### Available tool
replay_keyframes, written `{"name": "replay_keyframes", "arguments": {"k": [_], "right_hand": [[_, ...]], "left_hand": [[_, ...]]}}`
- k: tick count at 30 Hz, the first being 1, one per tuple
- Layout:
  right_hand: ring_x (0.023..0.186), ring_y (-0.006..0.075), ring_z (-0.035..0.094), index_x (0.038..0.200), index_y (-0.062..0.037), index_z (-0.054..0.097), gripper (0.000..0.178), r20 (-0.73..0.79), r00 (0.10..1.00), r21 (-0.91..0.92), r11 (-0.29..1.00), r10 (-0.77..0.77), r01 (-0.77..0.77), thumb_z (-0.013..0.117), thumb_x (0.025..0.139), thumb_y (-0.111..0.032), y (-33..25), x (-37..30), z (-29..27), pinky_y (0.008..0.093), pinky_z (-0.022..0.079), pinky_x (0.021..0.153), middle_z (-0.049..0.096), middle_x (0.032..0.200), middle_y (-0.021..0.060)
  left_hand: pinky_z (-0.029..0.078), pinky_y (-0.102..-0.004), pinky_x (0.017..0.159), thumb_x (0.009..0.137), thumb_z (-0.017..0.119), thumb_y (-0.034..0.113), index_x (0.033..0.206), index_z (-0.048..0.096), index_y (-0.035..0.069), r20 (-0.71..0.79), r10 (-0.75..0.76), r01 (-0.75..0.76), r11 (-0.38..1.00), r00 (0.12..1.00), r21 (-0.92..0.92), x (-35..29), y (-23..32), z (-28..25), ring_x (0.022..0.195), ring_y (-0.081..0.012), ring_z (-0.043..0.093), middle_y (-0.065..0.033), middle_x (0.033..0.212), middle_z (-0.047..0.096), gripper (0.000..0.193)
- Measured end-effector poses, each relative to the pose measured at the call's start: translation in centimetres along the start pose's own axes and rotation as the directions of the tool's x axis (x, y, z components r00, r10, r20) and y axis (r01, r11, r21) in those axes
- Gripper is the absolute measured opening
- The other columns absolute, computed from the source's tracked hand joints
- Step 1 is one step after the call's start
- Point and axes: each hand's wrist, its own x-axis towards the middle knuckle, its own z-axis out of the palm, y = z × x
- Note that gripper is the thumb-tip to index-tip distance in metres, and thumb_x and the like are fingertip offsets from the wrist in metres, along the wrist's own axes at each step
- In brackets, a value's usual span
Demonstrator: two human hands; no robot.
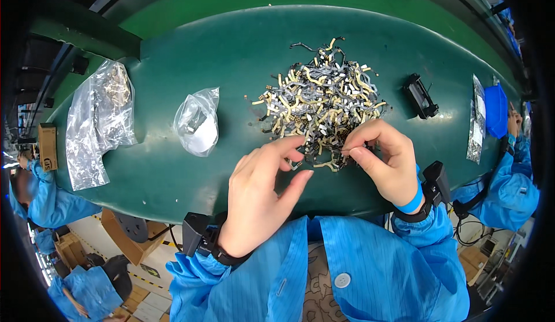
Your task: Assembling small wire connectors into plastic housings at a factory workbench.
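A loose heap of small flex cables (324, 99), black, grey and cream with tiny connector ends, lies on the green table in front of me. My left hand (260, 186) is at the heap's near left edge, thumb and fingers apart, nothing visible between them. At the near right edge, my right hand (384, 160) is closed in a pinch of thumb and forefinger. A thin dark bit shows at those fingertips, too small to name. Several cables lie just beyond and between both hands.
The green table (243, 44) carries a clear bag with a white roll (199, 122), a large clear plastic bag (98, 122), a black holder (420, 96), a silvery bag (476, 119) and a blue bin (496, 111). Co-workers in blue sit at both sides.
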Motion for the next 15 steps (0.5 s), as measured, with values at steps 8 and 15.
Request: {"name": "replay_keyframes", "arguments": {"k": [8,15], "right_hand": [[0.086,0.0102,0.057,0.099,-0.0022,0.057,0.007,0.141,0.99,0.344,0.937,0.004,-0.053,0.058,0.092,-0.004,0.2,0.2,-0.1,0.0242,0.043,0.075,0.063,0.096,0.0053],[0.085,0.0182,0.06,0.093,-0.0044,0.064,0.011,0.139,0.971,0.108,0.977,-0.197,0.183,0.065,0.083,0.0,-0.5,0.3,-0.3,0.0288,0.045,0.073,0.064,0.095,0.0082]], "left_hand": [[0.037,-0.0207,0.056,0.076,0.073,0.0,0.12,0.057,0.004,0.118,-0.171,0.203,0.908,0.978,-0.367,1.2,1.7,0.7,0.064,-0.0053,0.056,-0.0027,0.089,0.07,0.047],[0.048,-0.0243,0.058,0.08,0.07,-0.001,0.102,0.069,0.006,0.079,-0.075,0.097,0.938,0.994,-0.332,1.2,0.7,1.0,0.068,-0.0103,0.063,-0.0046,0.085,0.071,0.023]]}}
